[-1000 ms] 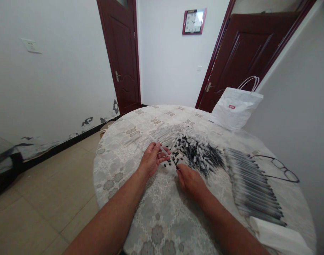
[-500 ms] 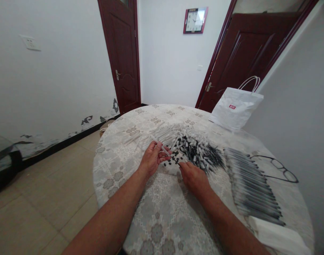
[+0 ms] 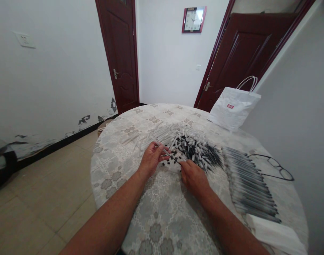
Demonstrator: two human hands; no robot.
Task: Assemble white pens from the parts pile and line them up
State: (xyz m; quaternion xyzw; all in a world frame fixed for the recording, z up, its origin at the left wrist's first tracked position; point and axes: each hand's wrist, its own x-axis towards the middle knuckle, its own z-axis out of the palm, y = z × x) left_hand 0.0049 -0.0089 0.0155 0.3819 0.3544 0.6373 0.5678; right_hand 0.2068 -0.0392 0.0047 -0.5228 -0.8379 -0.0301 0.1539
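Note:
My left hand (image 3: pixel 152 158) is closed on a whitish pen barrel (image 3: pixel 165 151), a slim tube slanting down to the right. In my right hand (image 3: pixel 195 178) is a thin dark pen refill (image 3: pixel 177 162), pinched near the tabletop. Its free end meets or lies very close to the barrel's lower end; I cannot tell whether it is inside. Small black plugs (image 3: pixel 163 163) are scattered under and beside my fingers. Just beyond my hands lies a heap of black-and-white refills (image 3: pixel 195 148), with loose whitish barrels (image 3: pixel 162 132) to its left.
A row of dark-filled pens (image 3: pixel 251 184) lies at the right. Past it are eyeglasses (image 3: pixel 280 170), and a white packet (image 3: pixel 276 232) is nearer me. A white paper bag (image 3: pixel 235 108) stands at the back right of the round table with a patterned cloth (image 3: pixel 156 198).
The view has shifted slightly. Both hands stay in nearly the same place, with the barrel and refill still held end towards end.

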